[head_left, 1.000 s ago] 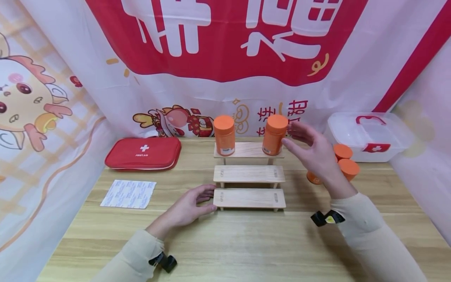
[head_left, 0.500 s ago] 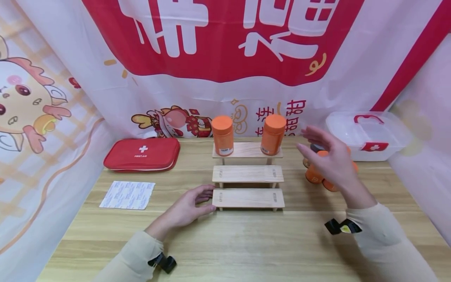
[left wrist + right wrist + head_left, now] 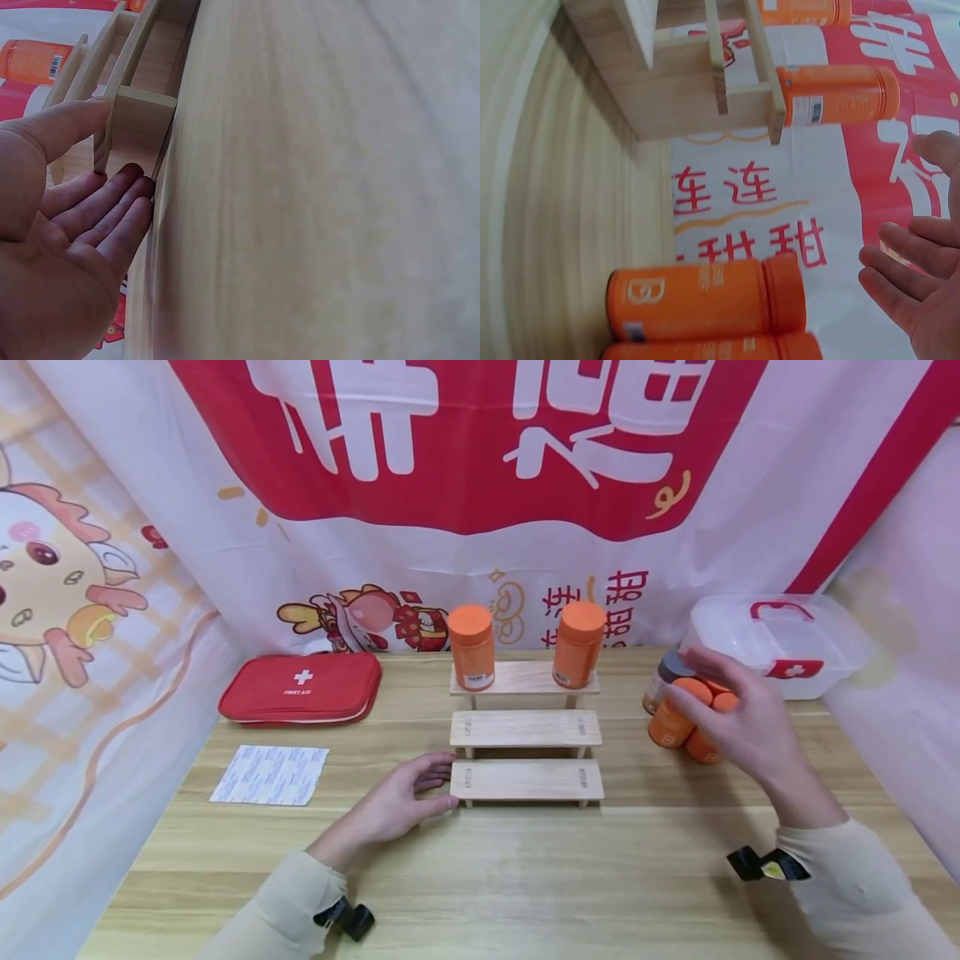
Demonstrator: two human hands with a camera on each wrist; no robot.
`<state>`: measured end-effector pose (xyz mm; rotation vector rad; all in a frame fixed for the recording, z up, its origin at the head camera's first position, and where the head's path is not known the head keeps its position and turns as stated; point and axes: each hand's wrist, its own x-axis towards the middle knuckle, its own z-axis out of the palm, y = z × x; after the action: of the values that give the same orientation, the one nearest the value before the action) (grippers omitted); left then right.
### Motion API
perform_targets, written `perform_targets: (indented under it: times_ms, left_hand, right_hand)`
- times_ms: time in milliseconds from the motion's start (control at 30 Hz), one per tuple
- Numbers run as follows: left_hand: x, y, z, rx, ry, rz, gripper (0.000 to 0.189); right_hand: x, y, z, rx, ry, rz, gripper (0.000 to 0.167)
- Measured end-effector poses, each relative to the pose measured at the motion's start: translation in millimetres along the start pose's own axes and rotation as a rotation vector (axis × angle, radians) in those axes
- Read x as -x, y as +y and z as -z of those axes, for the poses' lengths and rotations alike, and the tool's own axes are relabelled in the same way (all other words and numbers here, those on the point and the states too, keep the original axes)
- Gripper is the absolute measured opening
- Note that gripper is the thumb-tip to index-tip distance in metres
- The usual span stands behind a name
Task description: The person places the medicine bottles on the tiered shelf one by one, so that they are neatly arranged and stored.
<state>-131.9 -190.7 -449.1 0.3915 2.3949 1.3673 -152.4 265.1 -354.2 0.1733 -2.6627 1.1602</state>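
Note:
A wooden three-step display rack (image 3: 525,779) stands mid-table. Its top step bears two upright orange bottles, the left bottle (image 3: 472,647) and the right bottle (image 3: 579,645). My left hand (image 3: 405,797) rests at the rack's left end, thumb and fingertips touching the lowest step, fingers loosely extended, as the left wrist view also shows. My right hand (image 3: 750,722) hovers with spread fingers beside a cluster of orange-capped bottles (image 3: 678,714) on the table, partly hiding them. A grey-capped bottle (image 3: 667,679) stands behind them. In the right wrist view, a gap separates the fingers from the nearest orange bottle (image 3: 690,300).
A red first-aid pouch (image 3: 300,689) lies at the back left, with a white printed sheet (image 3: 270,775) before it. A clear lidded box (image 3: 772,643) with a red handle stands at the back right. Printed cloth (image 3: 465,493) hangs behind the table (image 3: 525,877).
My right hand has left the right bottle on the top step and moved right to the bottle cluster. My left hand has stayed at the rack.

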Motion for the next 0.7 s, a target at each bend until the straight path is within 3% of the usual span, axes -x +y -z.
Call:
perform_targets:
  times_ms: [200, 433, 700]
  left_hand:
    - [-0.1, -0.5, -0.1, 0.008, 0.001, 0.012, 0.067]
    - [-0.3, 1.2, 0.0, 0.011, 0.0, -0.007, 0.066]
    - [-0.8, -0.1, 0.2, 0.018, 0.0, -0.013, 0.066]
  right_hand:
    - [7.4, 14, 7, 0.042, 0.011, -0.062, 0.073]
    - [16.5, 36, 14, 0.105, 0.082, -0.022, 0.067]
    - [23.4, 57, 22, 0.126, 0.1, -0.029, 0.067]
